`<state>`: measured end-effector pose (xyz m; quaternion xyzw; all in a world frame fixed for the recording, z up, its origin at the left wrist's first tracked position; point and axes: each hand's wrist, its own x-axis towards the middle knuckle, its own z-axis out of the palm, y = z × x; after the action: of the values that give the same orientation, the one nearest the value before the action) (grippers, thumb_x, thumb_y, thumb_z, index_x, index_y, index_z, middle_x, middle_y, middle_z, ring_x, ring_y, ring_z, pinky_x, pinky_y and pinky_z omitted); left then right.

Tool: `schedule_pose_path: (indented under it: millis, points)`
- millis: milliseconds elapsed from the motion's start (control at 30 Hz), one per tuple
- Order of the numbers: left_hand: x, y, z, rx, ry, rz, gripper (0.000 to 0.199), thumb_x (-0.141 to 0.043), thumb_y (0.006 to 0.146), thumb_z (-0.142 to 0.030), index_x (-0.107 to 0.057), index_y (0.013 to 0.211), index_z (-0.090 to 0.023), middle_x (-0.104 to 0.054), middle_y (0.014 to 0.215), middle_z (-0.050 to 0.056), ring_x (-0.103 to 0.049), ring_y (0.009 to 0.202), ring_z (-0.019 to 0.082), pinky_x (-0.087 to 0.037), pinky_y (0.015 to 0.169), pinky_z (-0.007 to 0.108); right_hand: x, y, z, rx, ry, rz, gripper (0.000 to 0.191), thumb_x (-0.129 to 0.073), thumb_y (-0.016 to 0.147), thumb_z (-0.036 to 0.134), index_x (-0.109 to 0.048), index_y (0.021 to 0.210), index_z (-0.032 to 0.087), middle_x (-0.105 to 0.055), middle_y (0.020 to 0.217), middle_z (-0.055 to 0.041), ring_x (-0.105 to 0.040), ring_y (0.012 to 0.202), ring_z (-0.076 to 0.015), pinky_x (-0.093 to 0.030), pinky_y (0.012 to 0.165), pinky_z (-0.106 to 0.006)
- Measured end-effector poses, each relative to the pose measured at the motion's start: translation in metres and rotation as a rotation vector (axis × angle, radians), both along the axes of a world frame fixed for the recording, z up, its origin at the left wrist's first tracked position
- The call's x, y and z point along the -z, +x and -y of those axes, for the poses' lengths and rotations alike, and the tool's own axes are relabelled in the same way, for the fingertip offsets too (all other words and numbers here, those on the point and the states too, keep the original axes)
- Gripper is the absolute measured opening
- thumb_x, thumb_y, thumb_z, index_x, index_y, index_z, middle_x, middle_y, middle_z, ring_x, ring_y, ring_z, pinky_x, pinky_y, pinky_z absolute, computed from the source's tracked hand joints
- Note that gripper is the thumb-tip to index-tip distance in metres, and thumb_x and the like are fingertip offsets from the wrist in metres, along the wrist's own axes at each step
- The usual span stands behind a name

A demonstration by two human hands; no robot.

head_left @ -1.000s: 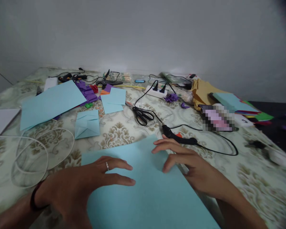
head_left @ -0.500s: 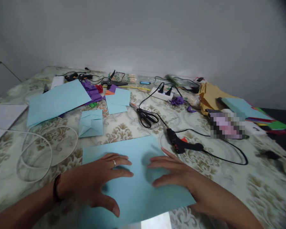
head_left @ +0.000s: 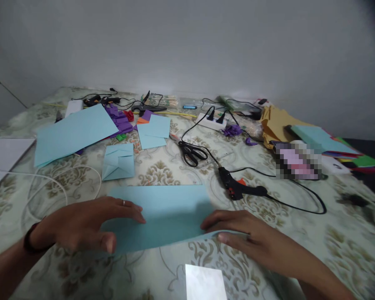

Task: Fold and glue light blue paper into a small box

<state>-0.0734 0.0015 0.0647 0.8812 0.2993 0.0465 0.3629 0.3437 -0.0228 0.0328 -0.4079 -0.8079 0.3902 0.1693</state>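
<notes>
A light blue sheet of paper (head_left: 162, 214) lies in front of me, its near edge raised and curved at the right. My right hand (head_left: 246, 237) grips that near right edge, thumb below and fingers on top. At the left end, my left hand (head_left: 87, 223) rests over the paper with fingertips stretched onto it. Its thumb stands apart from the fingers, and the sheet's left edge is partly hidden beneath. Just beyond the sheet sits a folded light blue paper piece (head_left: 118, 162). A black glue gun (head_left: 237, 185) lies on its side past my right hand.
Black-handled scissors (head_left: 192, 153) and a white power strip (head_left: 211, 121) with cords lie further back. Large blue sheets (head_left: 76, 133) are at the left, near a looped white cable (head_left: 81, 167). A white paper piece (head_left: 204, 281) is at the front. Coloured papers (head_left: 325, 139) pile up at the right.
Both hands have moved apart and the near edge of the blue sheet has shifted away from me, baring the tablecloth and white piece. My right hand has closed on the sheet's edge.
</notes>
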Motion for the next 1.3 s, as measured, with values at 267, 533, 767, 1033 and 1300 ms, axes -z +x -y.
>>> schedule_pose_path:
  millis: [267, 533, 767, 1033, 1300]
  points:
    - [0.017, -0.012, 0.006, -0.222, -0.062, 0.273, 0.076, -0.008, 0.109, -0.067, -0.061, 0.147, -0.027, -0.072, 0.142, -0.001, -0.069, 0.128, 0.026, -0.052, 0.112, 0.037, 0.007, -0.015, -0.009, 0.225, -0.208, 0.129, 0.055, -0.053, 0.100, 0.066, -0.074, 0.076, 0.021, -0.074, 0.081, -0.0063, -0.070, 0.075, -0.0230, -0.057, 0.065, -0.030]
    - [-0.006, -0.005, 0.004, -0.405, 0.413, 0.198, 0.047, -0.040, 0.108, -0.047, -0.059, 0.148, -0.033, -0.059, 0.155, 0.003, -0.058, 0.141, 0.032, -0.049, 0.118, 0.046, 0.026, -0.027, -0.012, 0.368, -0.159, 0.184, 0.039, -0.064, 0.094, 0.054, -0.068, 0.072, 0.022, -0.063, 0.067, -0.0003, -0.055, 0.057, -0.0167, -0.042, 0.050, -0.026]
    - [0.013, 0.034, 0.035, -0.165, 0.753, 0.083, 0.044, -0.062, 0.093, -0.007, -0.064, 0.136, -0.018, -0.060, 0.154, 0.004, -0.043, 0.154, 0.030, -0.022, 0.134, 0.059, 0.024, -0.037, -0.013, 0.479, -0.128, 0.196, 0.037, -0.065, 0.090, 0.053, -0.073, 0.073, 0.022, -0.059, 0.058, 0.0017, -0.047, 0.049, -0.0144, -0.036, 0.044, -0.025]
    - [0.057, 0.063, 0.042, -0.037, 0.611, -0.067, 0.042, -0.052, 0.105, -0.014, -0.058, 0.147, -0.017, -0.057, 0.159, 0.005, -0.037, 0.157, 0.029, -0.016, 0.136, 0.051, 0.029, -0.039, -0.014, 0.570, -0.148, 0.258, 0.043, -0.063, 0.086, 0.061, -0.078, 0.082, 0.021, -0.067, 0.060, 0.0009, -0.055, 0.048, -0.0167, -0.043, 0.043, -0.026]
    - [0.064, 0.067, 0.036, -0.047, 0.478, -0.241, 0.063, -0.055, 0.107, -0.049, -0.036, 0.164, -0.031, -0.035, 0.173, 0.008, -0.025, 0.162, 0.036, -0.024, 0.130, 0.065, 0.034, -0.032, -0.015, 0.613, -0.142, 0.322, 0.046, -0.062, 0.081, 0.065, -0.081, 0.092, 0.025, -0.081, 0.078, -0.0021, -0.073, 0.060, -0.0241, -0.057, 0.051, -0.029]
